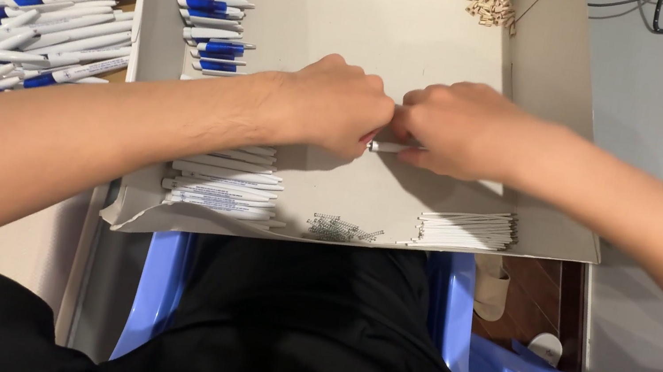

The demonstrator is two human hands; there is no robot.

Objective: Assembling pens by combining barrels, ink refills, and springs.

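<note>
Blue plastic chair point(157, 291) under lap | shallow cardboard tray point(428, 41) on knees | left hand point(336, 106) and right hand point(458, 126) both closed on white pen barrel point(387, 147), mid-tray | barrel lies left-right, tip direction hidden | judged light, stiff, slick; grip ends | springs point(342, 230) near front edge.

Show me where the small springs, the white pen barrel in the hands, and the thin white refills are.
springs point(342, 230), head view, middle of the pile.
pen barrel point(386, 147), head view, visible stretch between both hands.
refills point(468, 229), head view, middle of the bundle.
</note>
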